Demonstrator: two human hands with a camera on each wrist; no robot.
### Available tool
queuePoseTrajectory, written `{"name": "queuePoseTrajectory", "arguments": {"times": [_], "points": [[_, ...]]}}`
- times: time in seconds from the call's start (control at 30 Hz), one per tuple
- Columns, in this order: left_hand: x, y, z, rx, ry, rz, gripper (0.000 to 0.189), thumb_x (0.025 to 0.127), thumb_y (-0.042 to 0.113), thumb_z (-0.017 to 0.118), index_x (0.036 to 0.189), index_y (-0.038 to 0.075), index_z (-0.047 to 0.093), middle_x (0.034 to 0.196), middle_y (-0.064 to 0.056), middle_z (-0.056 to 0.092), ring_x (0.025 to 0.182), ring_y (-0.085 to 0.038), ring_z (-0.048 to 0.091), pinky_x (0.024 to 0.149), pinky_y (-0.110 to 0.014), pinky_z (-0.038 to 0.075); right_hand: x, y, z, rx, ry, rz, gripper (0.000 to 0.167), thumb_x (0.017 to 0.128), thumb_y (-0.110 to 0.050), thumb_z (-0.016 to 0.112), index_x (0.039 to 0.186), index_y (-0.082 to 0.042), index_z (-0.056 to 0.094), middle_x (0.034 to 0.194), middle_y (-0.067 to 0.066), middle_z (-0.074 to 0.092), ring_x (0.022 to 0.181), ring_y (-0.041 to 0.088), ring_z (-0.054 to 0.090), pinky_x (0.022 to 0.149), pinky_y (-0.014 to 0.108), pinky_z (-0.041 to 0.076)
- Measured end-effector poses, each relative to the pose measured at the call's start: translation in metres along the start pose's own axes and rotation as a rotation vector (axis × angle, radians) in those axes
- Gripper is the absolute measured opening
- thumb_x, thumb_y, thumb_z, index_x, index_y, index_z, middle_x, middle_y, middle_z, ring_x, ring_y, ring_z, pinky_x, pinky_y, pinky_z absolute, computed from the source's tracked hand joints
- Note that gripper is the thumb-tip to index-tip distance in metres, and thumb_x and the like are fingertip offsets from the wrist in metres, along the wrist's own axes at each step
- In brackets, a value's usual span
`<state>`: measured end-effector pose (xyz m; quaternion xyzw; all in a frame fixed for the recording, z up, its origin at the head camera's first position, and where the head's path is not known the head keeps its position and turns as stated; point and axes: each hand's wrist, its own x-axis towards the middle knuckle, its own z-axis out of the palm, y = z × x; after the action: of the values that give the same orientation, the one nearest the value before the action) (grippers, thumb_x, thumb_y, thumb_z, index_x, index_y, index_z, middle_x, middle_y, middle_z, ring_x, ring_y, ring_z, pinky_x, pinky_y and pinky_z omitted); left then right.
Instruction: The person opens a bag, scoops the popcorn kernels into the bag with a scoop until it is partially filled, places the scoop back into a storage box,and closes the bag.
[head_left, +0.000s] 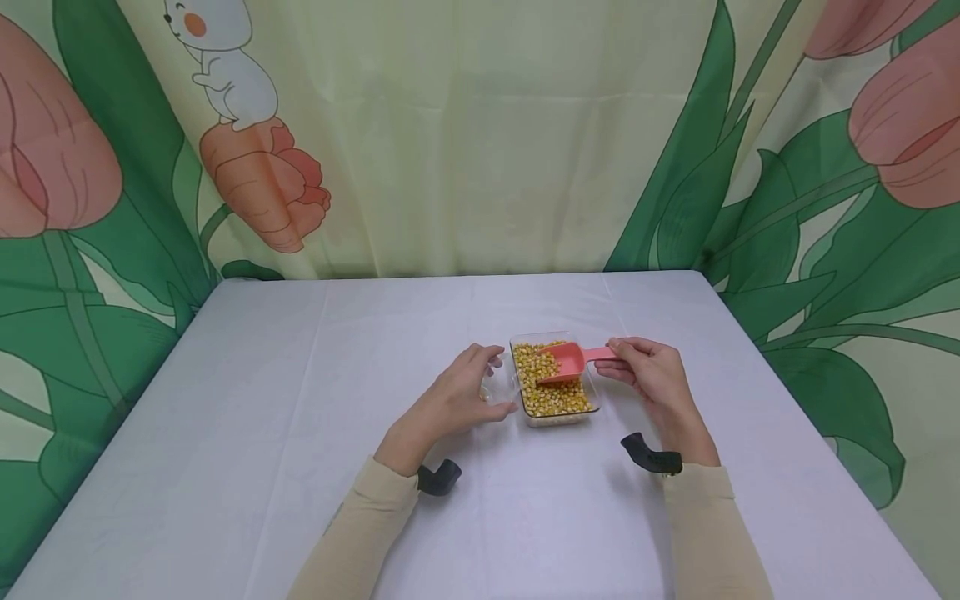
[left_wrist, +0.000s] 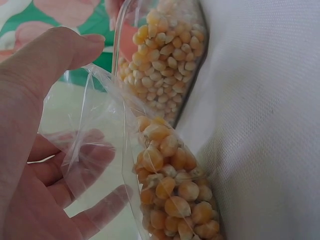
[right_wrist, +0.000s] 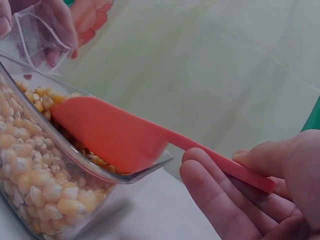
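Note:
A clear container (head_left: 562,420) full of yellow corn kernels (head_left: 534,363) stands on the table. My right hand (head_left: 654,375) pinches the handle of a pink scoop (right_wrist: 112,132) between thumb and fingers. The scoop's blade lies tilted among the kernels, inside the container's rim. To the left, my left hand (head_left: 454,392) curls round the mouth of a clear plastic bag (left_wrist: 95,117), its thumb (left_wrist: 65,47) at the upper edge and its other fingers seen through the film. Corn kernels (left_wrist: 175,192) fill the lower part of this bag, which sits close beside the container.
A white cloth (head_left: 247,417) covers the table. Behind it hangs a curtain (head_left: 480,150) printed with tulips, leaves and a rabbit on a carrot. Black straps (head_left: 654,457) circle both wrists below the hands.

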<state>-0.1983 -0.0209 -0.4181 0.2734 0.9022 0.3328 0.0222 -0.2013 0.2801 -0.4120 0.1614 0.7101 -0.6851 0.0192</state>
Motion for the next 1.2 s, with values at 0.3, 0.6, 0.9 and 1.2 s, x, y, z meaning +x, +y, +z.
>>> {"name": "queuePoseTrajectory", "arguments": {"times": [0.3,0.6,0.9,1.2], "points": [[0.0007,0.0001,0.0000,0.003,0.006,0.016,0.080,0.080,0.038,0.080,0.144,0.007,0.043,0.124,-0.004,0.057,0.112,-0.017,0.057,0.088,-0.033,0.053,-0.0030,-0.0020,-0.0053,0.116,-0.039,0.005,0.053,0.094,-0.032,0.067,0.133,0.001,0.053,0.094,-0.006,0.073,0.084,0.011,0.075,0.082,0.024,0.057],[-0.0005,0.0003,0.0004,0.012,0.003,0.016,0.080,0.080,0.038,0.080,0.144,0.006,0.043,0.124,-0.004,0.057,0.111,-0.017,0.057,0.089,-0.033,0.053,-0.0030,-0.0030,-0.0060,0.134,-0.015,0.026,0.055,0.092,-0.033,0.069,0.134,-0.001,0.052,0.093,-0.005,0.074,0.084,0.012,0.075,0.082,0.026,0.058],[-0.0026,0.0008,0.0000,0.005,0.006,0.018,0.079,0.080,0.039,0.079,0.144,0.007,0.043,0.125,-0.004,0.057,0.114,-0.018,0.058,0.091,-0.034,0.053,-0.0035,-0.0032,-0.0054,0.161,-0.009,0.009,0.046,0.092,-0.034,0.069,0.125,-0.006,0.058,0.092,-0.005,0.074,0.083,0.012,0.075,0.081,0.025,0.058],[-0.0021,0.0000,0.0005,-0.003,0.003,0.018,0.080,0.081,0.038,0.079,0.145,0.006,0.042,0.125,-0.005,0.056,0.115,-0.018,0.058,0.092,-0.034,0.053,-0.0077,-0.0081,-0.0039,0.185,-0.018,-0.019,0.042,0.093,-0.031,0.068,0.124,-0.004,0.058,0.090,-0.004,0.075,0.082,0.012,0.075,0.079,0.025,0.058]]}}
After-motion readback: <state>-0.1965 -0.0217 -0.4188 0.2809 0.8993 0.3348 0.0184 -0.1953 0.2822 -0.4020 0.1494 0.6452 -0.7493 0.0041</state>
